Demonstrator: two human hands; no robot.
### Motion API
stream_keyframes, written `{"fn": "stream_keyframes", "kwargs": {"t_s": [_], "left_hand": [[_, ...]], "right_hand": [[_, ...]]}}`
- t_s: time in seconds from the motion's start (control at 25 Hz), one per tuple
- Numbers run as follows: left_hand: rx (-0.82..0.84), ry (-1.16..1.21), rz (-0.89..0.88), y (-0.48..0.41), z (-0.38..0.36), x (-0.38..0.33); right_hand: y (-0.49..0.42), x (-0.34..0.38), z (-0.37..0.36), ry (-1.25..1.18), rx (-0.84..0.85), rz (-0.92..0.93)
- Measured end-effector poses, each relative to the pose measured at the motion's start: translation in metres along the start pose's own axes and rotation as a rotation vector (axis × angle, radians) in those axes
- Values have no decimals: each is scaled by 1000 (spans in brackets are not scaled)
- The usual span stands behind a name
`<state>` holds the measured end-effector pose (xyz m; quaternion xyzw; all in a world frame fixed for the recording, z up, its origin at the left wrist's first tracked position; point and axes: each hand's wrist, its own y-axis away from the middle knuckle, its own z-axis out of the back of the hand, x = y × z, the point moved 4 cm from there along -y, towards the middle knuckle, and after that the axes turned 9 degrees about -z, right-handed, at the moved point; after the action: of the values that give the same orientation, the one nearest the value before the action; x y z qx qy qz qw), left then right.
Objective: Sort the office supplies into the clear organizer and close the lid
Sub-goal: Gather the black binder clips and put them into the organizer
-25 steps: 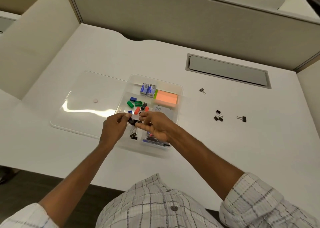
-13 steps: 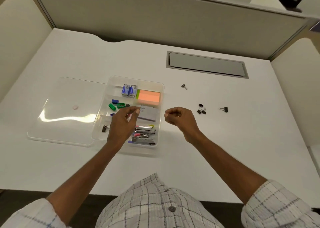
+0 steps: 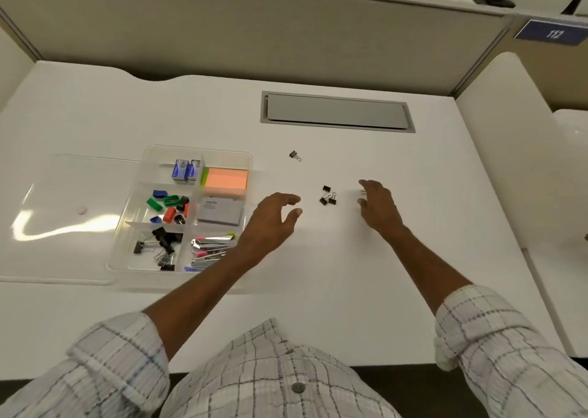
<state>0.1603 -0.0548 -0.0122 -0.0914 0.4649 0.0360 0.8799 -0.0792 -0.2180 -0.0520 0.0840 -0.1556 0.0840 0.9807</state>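
Observation:
The clear organizer (image 3: 246,158) stands on the white desk, left of centre. Its compartments hold blue staple boxes (image 3: 186,170), an orange sticky-note pad (image 3: 226,180), coloured sharpeners (image 3: 168,206), a grey card box (image 3: 219,211), black binder clips (image 3: 160,245) and metal staplers (image 3: 211,249). Its clear lid (image 3: 63,214) lies flat to its left. A small cluster of black binder clips (image 3: 327,196) lies loose on the desk, and a single clip (image 3: 295,155) lies farther back. My left hand (image 3: 273,220) hovers open just left of the cluster. My right hand (image 3: 378,204) is open just right of it.
A grey cable hatch (image 3: 337,112) is set into the desk behind the loose clips. A beige partition wall (image 3: 254,35) closes off the back, and a white side panel (image 3: 515,163) closes off the right. The desk's front edge runs just above my shirt.
Both hands have left the organizer and moved right across the desk to either side of the loose clip cluster. The binder clip they held now lies in the organizer's front-left compartment.

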Motion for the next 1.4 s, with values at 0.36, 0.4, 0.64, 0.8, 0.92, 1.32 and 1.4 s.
{"fn": "stream_keyframes", "kwargs": {"t_s": [0.36, 0.4, 0.64, 0.8, 0.92, 1.32, 1.4], "left_hand": [[209, -272, -57, -39, -59, -8], [236, -325, -76, -44, -65, -7], [351, -586, -204, -52, -94, -5], [275, -620, -215, -44, -88, -1], [229, -541, -136, -33, -79, 9], [87, -275, 51, -24, -68, 22], [86, -234, 76, -21, -68, 20]], "right_hand": [[-2, -17, -14, -8, -58, 230], [-2, -13, -14, -36, -42, 232], [12, 8, -15, -110, -7, 316], [4, 19, -13, -135, -2, 284], [-1, 30, -16, -193, 54, 285], [26, 53, -36, -38, 73, 408], [35, 55, -39, 51, 57, 424]]}}
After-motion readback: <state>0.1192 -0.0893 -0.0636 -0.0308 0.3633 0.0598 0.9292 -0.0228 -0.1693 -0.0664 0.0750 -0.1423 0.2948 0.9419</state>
